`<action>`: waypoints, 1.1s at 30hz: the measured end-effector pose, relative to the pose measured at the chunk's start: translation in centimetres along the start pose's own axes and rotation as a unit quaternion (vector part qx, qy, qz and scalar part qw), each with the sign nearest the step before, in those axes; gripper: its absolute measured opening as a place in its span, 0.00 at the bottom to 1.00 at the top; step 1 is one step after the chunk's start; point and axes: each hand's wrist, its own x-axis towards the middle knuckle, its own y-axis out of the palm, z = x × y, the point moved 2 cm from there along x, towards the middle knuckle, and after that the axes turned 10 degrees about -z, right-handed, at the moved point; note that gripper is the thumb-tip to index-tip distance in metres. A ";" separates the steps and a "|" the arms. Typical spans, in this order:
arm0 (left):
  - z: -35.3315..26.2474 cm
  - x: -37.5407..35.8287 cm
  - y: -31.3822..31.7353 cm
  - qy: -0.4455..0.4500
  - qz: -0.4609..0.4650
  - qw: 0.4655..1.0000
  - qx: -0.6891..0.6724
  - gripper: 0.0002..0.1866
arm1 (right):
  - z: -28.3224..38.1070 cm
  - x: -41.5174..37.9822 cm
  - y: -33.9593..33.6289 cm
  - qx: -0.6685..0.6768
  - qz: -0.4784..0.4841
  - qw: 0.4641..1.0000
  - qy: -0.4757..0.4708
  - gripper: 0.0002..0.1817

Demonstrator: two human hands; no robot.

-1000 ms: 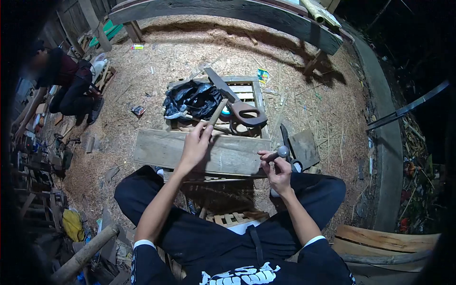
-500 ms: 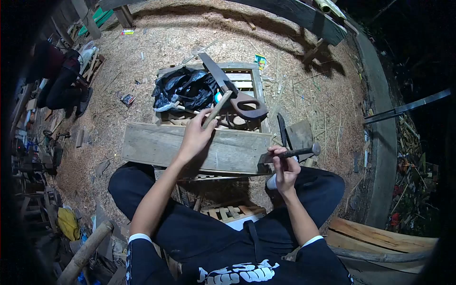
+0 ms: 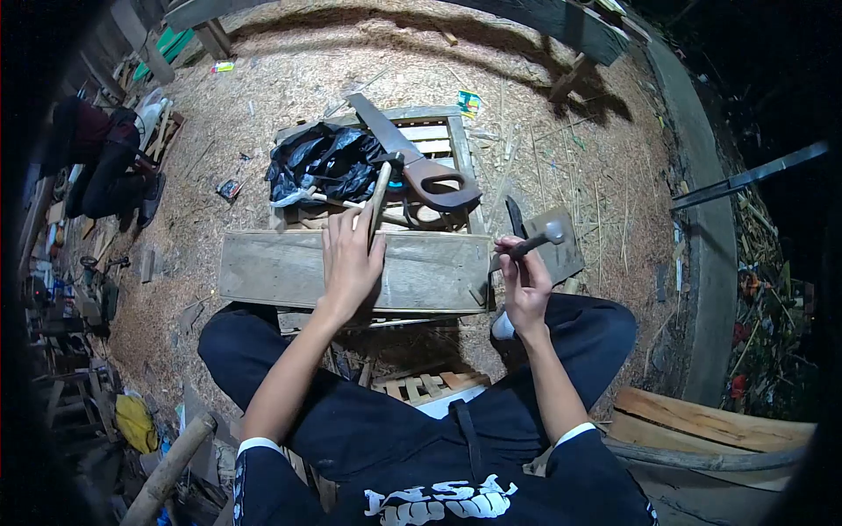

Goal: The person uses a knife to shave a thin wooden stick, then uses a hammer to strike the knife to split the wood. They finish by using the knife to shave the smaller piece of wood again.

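My left hand (image 3: 348, 263) is over the wooden plank (image 3: 272, 267), fingers mostly stretched forward. A wooden-handled hammer (image 3: 381, 193) lies between its thumb and index finger, the head pointing away from me over the crate. My right hand (image 3: 526, 276), near the plank's right end, is closed around a dark metal chisel (image 3: 531, 245). The chisel's rounded, flattened striking end tilts up to the right; its lower part is partly hidden by my fingers. Beyond the plank, a handsaw (image 3: 421, 167) rests across the crate beside a black plastic bag (image 3: 320, 167).
The slatted wooden crate (image 3: 462, 145) stands behind the plank on shavings-covered ground. A flat grey piece (image 3: 557, 245) lies right of it. Another person (image 3: 110, 158) crouches at far left. A heavy beam (image 3: 517, 22) crosses the top; boards (image 3: 702, 421) lie at lower right.
My left hand has moved left and tipped the hammer, so its head now shows near the saw. My right hand has raised the chisel off the plank, its striking end turned more toward the camera.
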 end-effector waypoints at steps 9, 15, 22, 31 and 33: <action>-4.8 -3.6 2.5 0.239 0.061 0.965 -0.084 0.14 | -0.5 0.0 -1.0 -0.045 -0.017 0.998 -0.048 0.10; -6.6 -4.4 5.0 0.285 0.110 0.946 -0.108 0.14 | -0.3 -0.3 -1.9 -0.054 -0.009 0.997 -0.062 0.10; -7.4 -3.3 5.1 0.372 0.155 0.914 -0.035 0.19 | 0.1 -0.5 -2.3 -0.032 -0.014 0.999 -0.035 0.10; -7.7 -4.0 6.3 0.392 0.155 0.906 0.023 0.16 | 0.1 -0.4 -2.3 -0.030 -0.024 0.998 -0.044 0.10; -7.8 -4.1 6.8 0.408 0.147 0.900 0.047 0.16 | 0.1 -0.4 -2.2 -0.031 -0.023 0.998 -0.041 0.10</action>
